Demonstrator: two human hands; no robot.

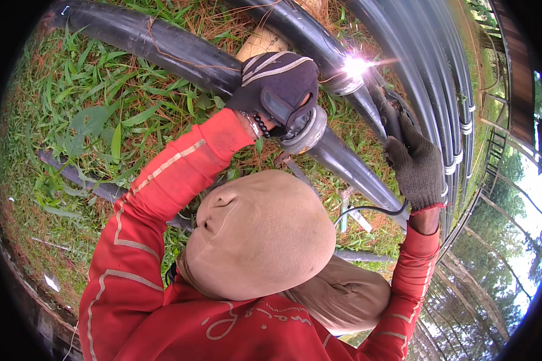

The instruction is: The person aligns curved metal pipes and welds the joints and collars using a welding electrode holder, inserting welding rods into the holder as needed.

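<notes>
Overhead, the dark steel pipe (349,165) slants between both hands, left hand (280,90) clasping its collar (307,133), right hand (415,168) gripping the welding holder (391,114) nearer the arc (354,65).

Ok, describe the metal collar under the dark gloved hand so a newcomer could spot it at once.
Follow the thick dark pipe that slants down across the grass from the upper left. The left hand, in a dark striped glove, grips it; the collar sits just below that hand. It is a pale grey ring, unlike the dark pipe around it.
</notes>
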